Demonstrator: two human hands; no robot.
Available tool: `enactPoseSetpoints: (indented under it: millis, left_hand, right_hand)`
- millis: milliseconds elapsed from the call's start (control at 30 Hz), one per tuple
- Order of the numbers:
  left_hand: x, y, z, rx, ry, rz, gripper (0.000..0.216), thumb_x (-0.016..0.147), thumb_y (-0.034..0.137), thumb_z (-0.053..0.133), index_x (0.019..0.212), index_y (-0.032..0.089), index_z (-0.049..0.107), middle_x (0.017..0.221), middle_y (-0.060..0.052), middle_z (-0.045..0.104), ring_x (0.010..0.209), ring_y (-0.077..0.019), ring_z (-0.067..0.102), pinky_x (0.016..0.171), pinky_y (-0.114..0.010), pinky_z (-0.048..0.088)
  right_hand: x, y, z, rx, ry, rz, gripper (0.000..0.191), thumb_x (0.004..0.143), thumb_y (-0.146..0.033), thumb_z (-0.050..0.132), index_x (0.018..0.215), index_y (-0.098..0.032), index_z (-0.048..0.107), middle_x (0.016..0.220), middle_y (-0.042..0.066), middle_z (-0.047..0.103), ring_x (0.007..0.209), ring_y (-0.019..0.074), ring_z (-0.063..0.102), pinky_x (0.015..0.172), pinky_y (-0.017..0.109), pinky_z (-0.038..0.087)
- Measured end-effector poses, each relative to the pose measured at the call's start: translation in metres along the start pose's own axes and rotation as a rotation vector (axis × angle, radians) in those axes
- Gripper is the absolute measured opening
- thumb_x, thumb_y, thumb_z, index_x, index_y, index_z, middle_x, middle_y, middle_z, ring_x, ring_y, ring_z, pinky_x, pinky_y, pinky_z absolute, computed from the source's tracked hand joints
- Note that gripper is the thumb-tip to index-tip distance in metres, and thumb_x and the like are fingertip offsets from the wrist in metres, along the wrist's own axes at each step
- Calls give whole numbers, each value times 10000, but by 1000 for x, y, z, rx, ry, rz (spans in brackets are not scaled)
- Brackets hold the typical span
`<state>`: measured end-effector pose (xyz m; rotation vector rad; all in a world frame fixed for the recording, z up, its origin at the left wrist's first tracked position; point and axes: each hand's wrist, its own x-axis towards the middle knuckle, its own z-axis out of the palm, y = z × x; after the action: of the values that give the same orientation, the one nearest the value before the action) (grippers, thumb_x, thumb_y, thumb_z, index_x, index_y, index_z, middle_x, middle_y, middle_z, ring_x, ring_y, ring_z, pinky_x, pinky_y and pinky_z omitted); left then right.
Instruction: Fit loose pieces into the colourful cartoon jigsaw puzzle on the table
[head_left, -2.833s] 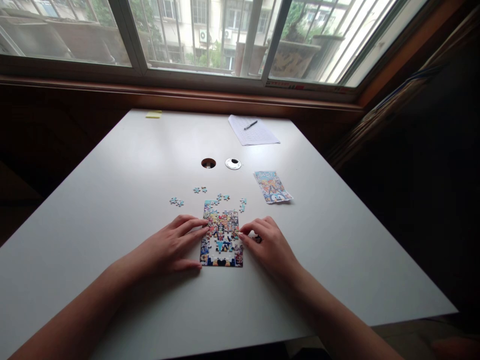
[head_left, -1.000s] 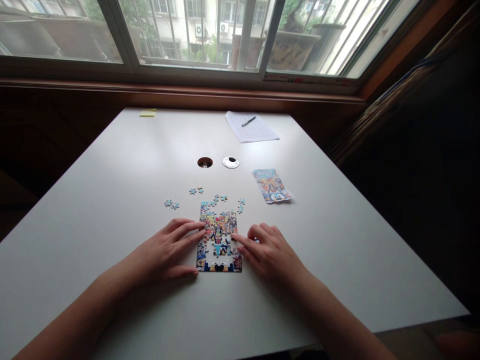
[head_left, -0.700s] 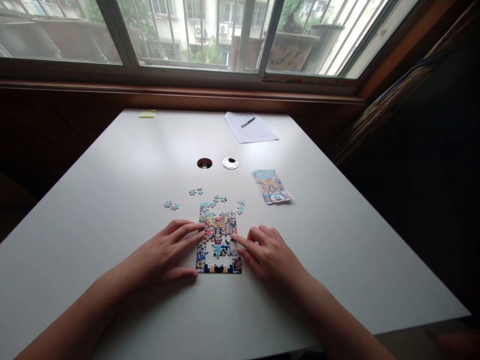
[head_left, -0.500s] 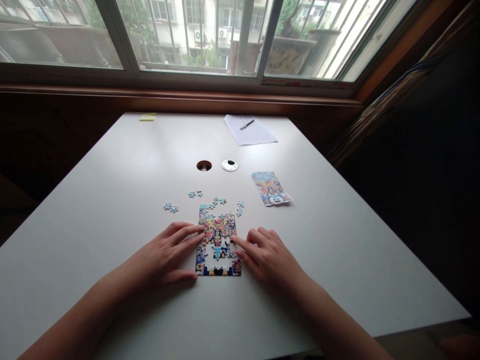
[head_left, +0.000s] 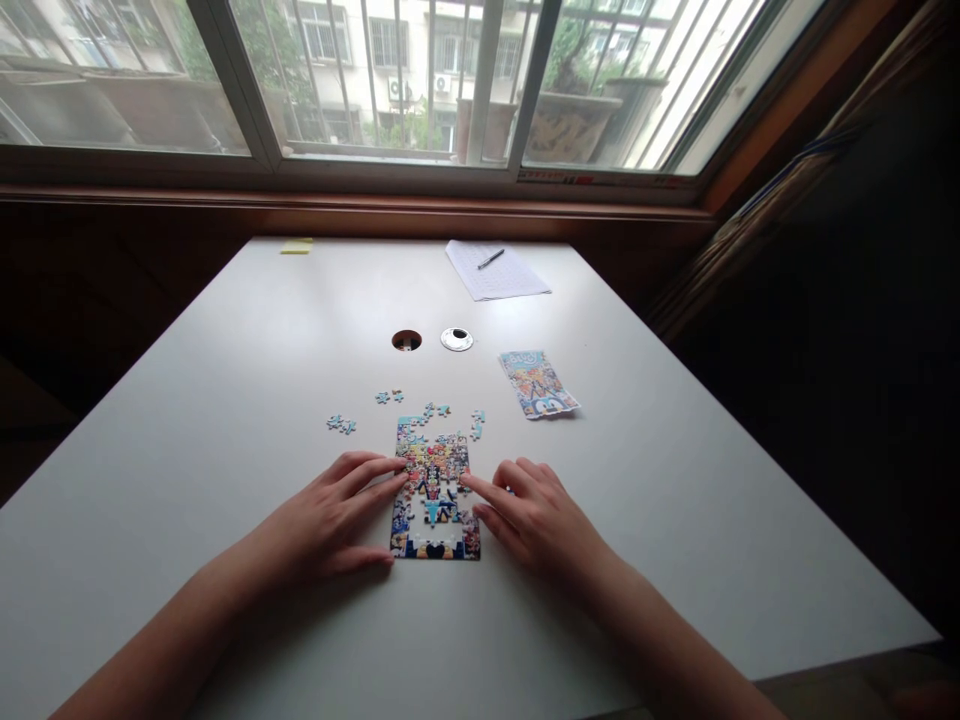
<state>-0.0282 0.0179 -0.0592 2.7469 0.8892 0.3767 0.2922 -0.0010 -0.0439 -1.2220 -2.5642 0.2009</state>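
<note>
A small colourful jigsaw puzzle (head_left: pixel 435 495), partly assembled with white gaps near its lower part, lies on the white table (head_left: pixel 225 400). My left hand (head_left: pixel 330 515) rests flat beside the puzzle's left edge, fingers stretched out and fingertips touching it. On the other side, my right hand (head_left: pixel 529 515) has its fingers spread, the index fingertip pressing on the puzzle's right edge. Neither hand holds anything I can see. Several loose blue pieces (head_left: pixel 341 424) lie just beyond the puzzle's top.
A printed reference picture (head_left: pixel 538 383) lies to the right of the loose pieces. Further back are a round cable hole (head_left: pixel 406 341), its white cap (head_left: pixel 457 339), a paper sheet (head_left: pixel 495 270) with a pen (head_left: pixel 491 259), and a yellow sticky pad (head_left: pixel 297 246). A window spans the back.
Both hands have stayed beside the puzzle. My right index finger slid from the puzzle's upper right edge slightly inward and down. The view tilted a little, shifting everything lower in the picture.
</note>
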Motion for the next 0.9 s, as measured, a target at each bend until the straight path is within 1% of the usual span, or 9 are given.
enactPoseSetpoints:
  millis: [167,300,433,633,800,900]
  left_hand:
    - [0,1,0,3,4,-6,788,909,588,613,1559,272,297,1532,-99,423,1368,-338,368,1114,-530,445]
    - [0,1,-1,15,-13,-17,789,916,583,607,1562,261,288,1547,-95,404,1374,-338,354,1122,-538,435]
    - [0,1,0,7,-1,-9,801,914,587,607,1568,267,273,1546,-98,404,1375,-347,353,1117,-539,440]
    - [0,1,0,9,-12,-27,810,913,588,608,1573,275,258,1556,-91,394,1383,-344,344,1130,-544,425]
    - [0,0,0,1,-16,-30,807,910,589,611,1572,285,262,1557,-87,394,1385,-345,347,1128,-550,426]
    - [-1,-1,1,15,-31,-31,817,908,589,614,1573,273,261,1565,-88,381,1393,-344,333,1137,-547,419]
  right_hand:
    - [0,8,-13,29,-6,19,324,1035,-290,465,1306,-235,635,936,71,626,863,208,528,791,363,370]
    - [-2,25,-23,36,-9,20,306,1034,-262,462,1265,-222,660,932,67,640,844,197,550,793,365,394]
    - [-2,42,-26,45,16,-11,299,1029,-259,470,1230,-202,684,902,69,645,823,192,569,778,361,422]
    - [9,46,-17,103,77,-78,280,1011,-239,489,1164,-194,719,864,63,652,772,183,589,720,345,436]
    - [13,47,-4,195,173,-67,279,1000,-237,498,1144,-179,730,818,60,629,723,168,575,689,324,456]
    - [9,49,0,245,175,-48,280,999,-242,499,1145,-184,731,808,57,620,706,161,575,680,311,473]
